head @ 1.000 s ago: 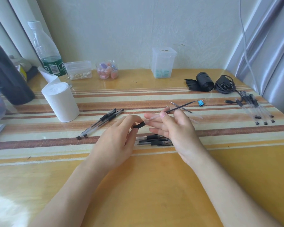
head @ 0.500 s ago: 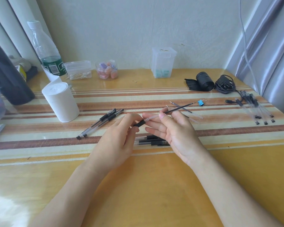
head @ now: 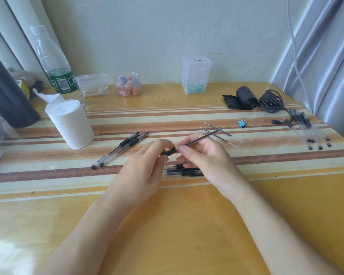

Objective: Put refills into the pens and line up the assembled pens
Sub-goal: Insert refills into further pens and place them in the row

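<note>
My left hand [head: 141, 171] grips the black grip end of a pen barrel [head: 169, 151] above the table's middle. My right hand [head: 205, 155] pinches a thin dark refill [head: 203, 137] whose near end meets the barrel's mouth; the tip points up and to the right. Two assembled black pens [head: 120, 148] lie side by side to the left. Several pens or barrels [head: 184, 171] lie under my hands, partly hidden. Two loose refills [head: 222, 135] rest beyond my right hand. At the far right lie several clear barrels [head: 311, 132].
A white paper roll [head: 70, 123] stands left of the pens, with a plastic bottle [head: 55, 62] and dark flask [head: 6, 96] behind it. Small clear boxes [head: 196, 75], a jar [head: 128, 84], a blue binder clip [head: 242, 123], a black roll [head: 244, 98] and cable [head: 270, 101] line the back.
My right hand has regripped the refill with the fingertips and brought its end to the barrel's mouth. The left hand keeps the barrel almost still.
</note>
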